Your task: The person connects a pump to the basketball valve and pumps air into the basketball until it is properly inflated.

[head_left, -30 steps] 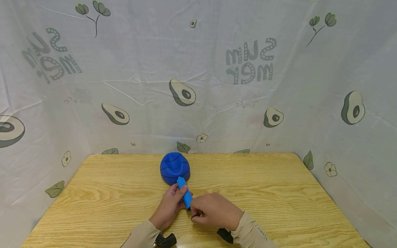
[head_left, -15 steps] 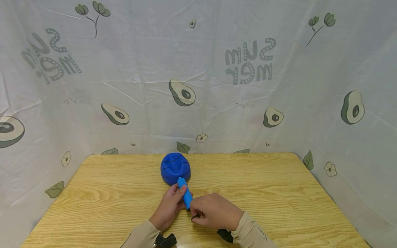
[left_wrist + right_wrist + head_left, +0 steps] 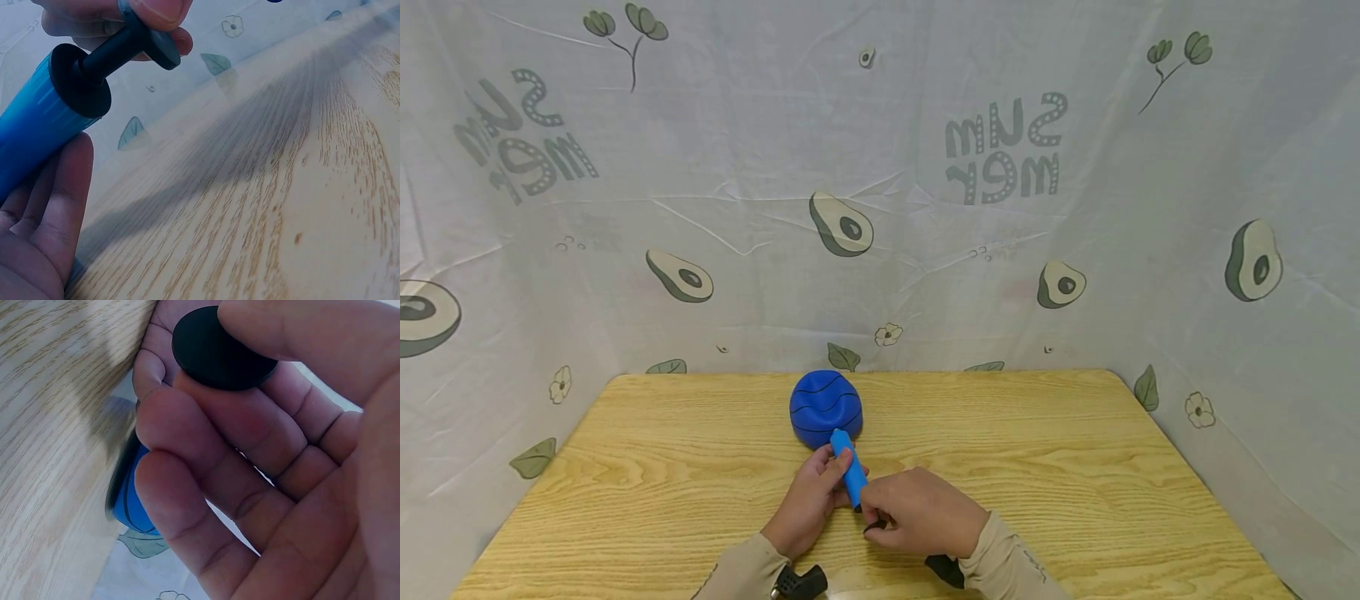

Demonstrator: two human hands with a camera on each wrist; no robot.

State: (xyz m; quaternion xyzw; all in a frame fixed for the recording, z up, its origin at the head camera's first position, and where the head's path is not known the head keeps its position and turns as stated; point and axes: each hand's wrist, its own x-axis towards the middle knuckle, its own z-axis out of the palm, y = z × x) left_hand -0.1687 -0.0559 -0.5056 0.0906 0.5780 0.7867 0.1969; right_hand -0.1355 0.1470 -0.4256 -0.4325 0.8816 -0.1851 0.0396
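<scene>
A dented, partly flat blue ball [image 3: 824,402] with black lines rests on the table, and the nozzle end of a blue hand pump [image 3: 852,479] meets its near side. Whether a needle sits inside the ball is hidden. My left hand [image 3: 808,500] grips the pump's barrel, the thumb lying along its top. With my right hand [image 3: 921,512] I hold the black plunger handle [image 3: 222,349] between thumb and fingers. The left wrist view shows a short length of black rod [image 3: 115,56] standing out of the barrel's end cap [image 3: 78,84].
The wood-grain table [image 3: 1037,442] stretches away on both sides of the hands. Behind and beside it hangs a pale curtain [image 3: 925,275] printed with avocados and leaves. A black wrist device [image 3: 801,582] is on the left sleeve.
The ball and the pump have shifted very slightly to the right. Both hands keep the same hold on the barrel and the handle.
</scene>
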